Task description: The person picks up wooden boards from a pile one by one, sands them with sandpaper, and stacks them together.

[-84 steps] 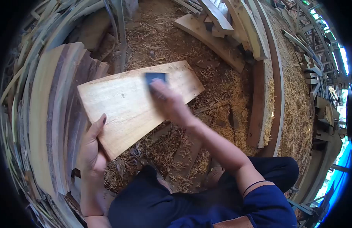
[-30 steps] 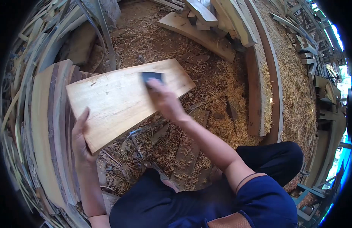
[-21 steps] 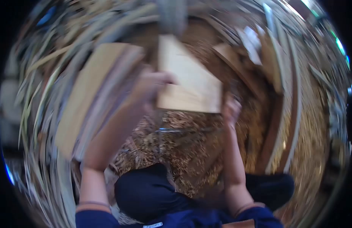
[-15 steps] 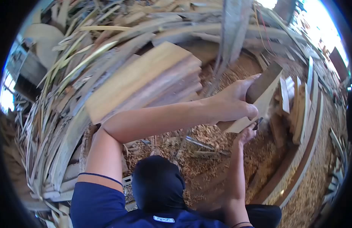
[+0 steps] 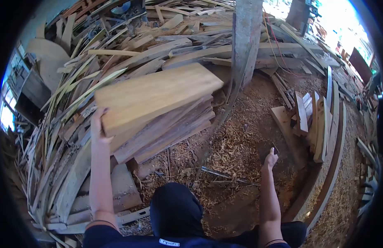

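Observation:
My left hand point(image 5: 101, 127) grips the near left end of a thick, pale wooden plank point(image 5: 158, 93). This plank lies on top of a stack of darker boards point(image 5: 175, 124), its left end sticking out past them. On the other side, my right hand point(image 5: 270, 158) is held above the shavings-strewn ground with its fingers curled in. A thin dark thing seems to show by its fingertips, too small to name. Nearest to that hand lies a flat wood piece point(image 5: 284, 128).
Short cut pieces point(image 5: 317, 124) lean together at the right, beside long curved beams point(image 5: 338, 140). A grey post point(image 5: 246, 41) rises behind the plank stack. Offcuts point(image 5: 63, 165) heap up at the left and back. A person's dark-covered head point(image 5: 175, 211) is at the bottom.
My left hand has let go of the wood piece near my right hand and swung left to the plank. The plank now sits askew on its stack. My right hand has lowered slightly.

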